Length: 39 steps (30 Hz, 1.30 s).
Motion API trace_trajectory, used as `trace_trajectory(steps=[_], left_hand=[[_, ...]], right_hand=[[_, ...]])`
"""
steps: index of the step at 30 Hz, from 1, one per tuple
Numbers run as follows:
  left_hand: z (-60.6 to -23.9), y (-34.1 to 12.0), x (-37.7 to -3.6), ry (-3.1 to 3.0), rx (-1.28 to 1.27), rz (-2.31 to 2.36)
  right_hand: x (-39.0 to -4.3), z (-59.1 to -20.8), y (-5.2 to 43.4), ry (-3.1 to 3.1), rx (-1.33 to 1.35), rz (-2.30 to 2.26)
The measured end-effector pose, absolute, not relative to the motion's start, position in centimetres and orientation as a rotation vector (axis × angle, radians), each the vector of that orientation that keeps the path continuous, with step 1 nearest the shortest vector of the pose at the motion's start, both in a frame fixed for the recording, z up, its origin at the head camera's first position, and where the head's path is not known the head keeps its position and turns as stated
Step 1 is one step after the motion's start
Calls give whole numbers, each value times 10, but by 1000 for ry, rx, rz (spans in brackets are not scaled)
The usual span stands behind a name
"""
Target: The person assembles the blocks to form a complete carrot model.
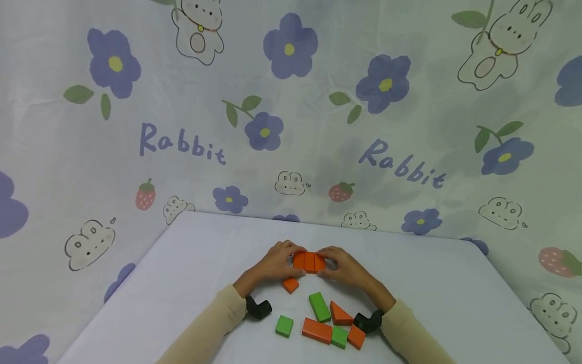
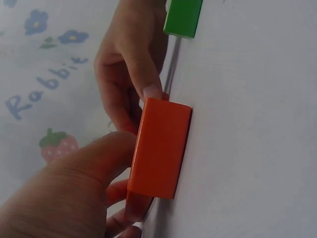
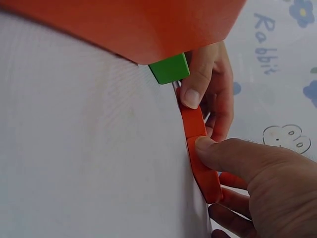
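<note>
Orange blocks [image 1: 309, 262], three side by side, are pinched between left hand [image 1: 274, 264] and right hand [image 1: 344, 268], fingers curled on both ends; near them seven loose blocks [image 1: 320, 319] lie unplaced.

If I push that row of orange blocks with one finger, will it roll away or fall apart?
The row of orange blocks probably won't roll: the pieces look flat-sided and lie flat on the table. It may well split, since it looks like separate pieces only pressed together by the left hand and right hand. The pieces look stiff, not bendy.
</note>
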State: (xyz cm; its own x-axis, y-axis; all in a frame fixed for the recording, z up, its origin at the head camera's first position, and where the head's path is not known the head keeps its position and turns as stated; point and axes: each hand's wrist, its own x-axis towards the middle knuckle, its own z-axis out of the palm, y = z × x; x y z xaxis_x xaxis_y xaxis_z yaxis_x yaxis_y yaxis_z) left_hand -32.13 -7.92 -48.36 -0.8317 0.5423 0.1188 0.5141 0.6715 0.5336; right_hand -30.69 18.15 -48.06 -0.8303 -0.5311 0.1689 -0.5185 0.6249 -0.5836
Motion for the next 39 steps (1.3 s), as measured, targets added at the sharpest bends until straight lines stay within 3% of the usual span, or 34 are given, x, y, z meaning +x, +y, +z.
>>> trace_trajectory(steps=[16,28,39], left_hand=[[-485,-78,-320,2810,885,857],[-474,-94,-327,2577,821,1106],[-477,-96,-325,2652,854,1029]], right_hand=[[-299,-477,183,2834,-864,-982],[-302,-465,200,2779,-796,-1142],[-243,-440,227,2845,-730,-1089]])
